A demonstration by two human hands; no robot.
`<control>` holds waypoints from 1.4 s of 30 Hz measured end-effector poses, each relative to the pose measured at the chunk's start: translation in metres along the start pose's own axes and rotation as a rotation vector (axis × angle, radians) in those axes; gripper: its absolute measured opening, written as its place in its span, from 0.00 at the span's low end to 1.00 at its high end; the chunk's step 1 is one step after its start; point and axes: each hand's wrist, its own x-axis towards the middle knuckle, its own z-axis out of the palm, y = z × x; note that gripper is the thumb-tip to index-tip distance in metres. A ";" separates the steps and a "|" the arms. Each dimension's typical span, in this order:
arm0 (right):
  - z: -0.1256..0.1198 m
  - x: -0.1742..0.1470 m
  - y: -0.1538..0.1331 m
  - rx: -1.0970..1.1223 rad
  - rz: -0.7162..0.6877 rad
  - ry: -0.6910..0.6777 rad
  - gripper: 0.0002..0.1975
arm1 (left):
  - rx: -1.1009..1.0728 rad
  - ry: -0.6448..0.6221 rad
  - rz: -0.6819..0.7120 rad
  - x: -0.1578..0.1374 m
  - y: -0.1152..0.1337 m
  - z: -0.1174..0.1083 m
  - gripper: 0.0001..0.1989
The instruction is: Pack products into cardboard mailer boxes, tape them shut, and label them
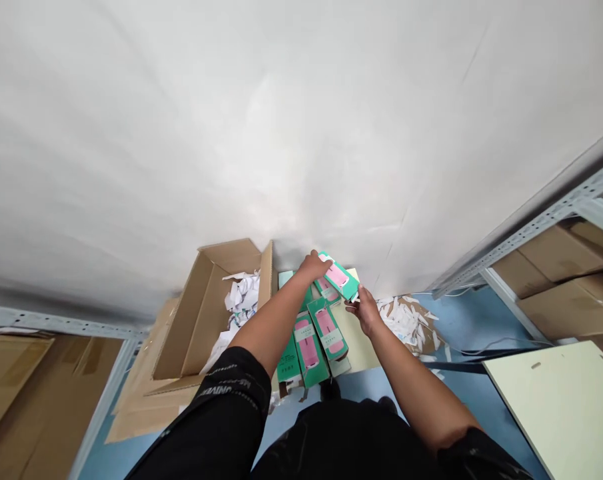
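A green box with a pink panel (340,276) is held between both hands above a low cream-topped surface (360,333). My left hand (314,267) is closed on its far left end. At the near right end, my right hand (365,311) grips the box by its edge. Below lie several similar green and pink boxes, among them one box (308,350) and another box (328,328) side by side. A plain green box (288,363) lies at their left, partly under my left forearm.
An open cardboard carton (194,320) with crumpled white paper (244,293) stands at the left. White paper scraps (406,323) are heaped on the right. Metal shelving (511,300) holds cartons, and a cream board (564,400) juts in at the lower right. A white wall (301,133) rises behind.
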 end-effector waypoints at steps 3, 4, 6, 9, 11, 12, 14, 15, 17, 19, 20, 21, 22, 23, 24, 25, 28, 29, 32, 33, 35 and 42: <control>-0.012 -0.018 -0.029 0.004 -0.061 0.043 0.23 | -0.056 0.004 0.071 -0.024 0.012 -0.010 0.30; -0.016 -0.025 -0.039 0.010 -0.090 0.078 0.23 | -0.082 0.000 0.092 -0.033 0.015 -0.010 0.29; -0.026 -0.039 -0.056 0.024 -0.158 0.197 0.25 | -0.159 -0.041 0.125 -0.048 0.020 -0.005 0.28; -0.049 -0.063 -0.075 0.022 -0.245 0.356 0.26 | -0.297 -0.136 0.172 -0.070 0.033 0.013 0.25; -0.069 -0.080 -0.082 -0.006 -0.283 0.396 0.25 | -0.371 -0.161 0.207 -0.085 0.046 0.031 0.24; -0.081 -0.089 -0.084 -0.022 -0.309 0.409 0.25 | -0.412 -0.169 0.229 -0.094 0.054 0.041 0.24; -0.108 -0.107 -0.084 -0.053 -0.397 0.435 0.25 | -0.505 -0.201 0.264 -0.113 0.071 0.063 0.23; -0.121 -0.116 -0.083 -0.071 -0.455 0.451 0.26 | -0.551 -0.225 0.273 -0.123 0.080 0.075 0.22; -0.150 -0.133 -0.080 -0.130 -0.565 0.500 0.28 | -0.623 -0.290 0.267 -0.145 0.096 0.102 0.21; -0.182 -0.149 -0.077 -0.215 -0.633 0.575 0.30 | -0.667 -0.373 0.243 -0.168 0.110 0.135 0.21; -0.199 -0.156 -0.077 -0.259 -0.647 0.616 0.30 | -0.677 -0.416 0.236 -0.179 0.117 0.153 0.22; -0.218 -0.164 -0.076 -0.296 -0.654 0.658 0.30 | -0.677 -0.458 0.235 -0.189 0.124 0.172 0.22; -0.239 -0.173 -0.077 -0.324 -0.656 0.699 0.29 | -0.665 -0.503 0.243 -0.200 0.132 0.191 0.23; -0.261 -0.181 -0.077 -0.346 -0.654 0.738 0.28 | -0.641 -0.553 0.260 -0.209 0.140 0.211 0.24; -0.284 -0.190 -0.078 -0.364 -0.649 0.772 0.28 | -0.604 -0.611 0.290 -0.218 0.149 0.231 0.25; -0.308 -0.200 -0.079 -0.385 -0.643 0.803 0.27 | -0.555 -0.670 0.330 -0.225 0.158 0.250 0.26; -0.382 -0.227 -0.082 -0.505 -0.621 0.889 0.27 | -0.287 -0.763 0.496 -0.245 0.189 0.301 0.25; -0.406 -0.236 -0.083 -0.566 -0.616 0.917 0.27 | -0.166 -0.759 0.556 -0.250 0.199 0.316 0.23; -0.467 -0.256 -0.083 -0.782 -0.578 0.964 0.28 | 0.110 -0.746 0.685 -0.266 0.219 0.348 0.19; -0.484 -0.259 -0.082 -0.848 -0.554 0.962 0.29 | 0.157 -0.763 0.716 -0.270 0.223 0.354 0.18; -0.513 -0.262 -0.077 -0.954 -0.498 0.934 0.29 | 0.215 -0.814 0.761 -0.277 0.226 0.362 0.19; -0.571 -0.243 -0.049 -1.103 -0.445 0.721 0.34 | 0.453 -0.852 0.919 -0.272 0.235 0.357 0.19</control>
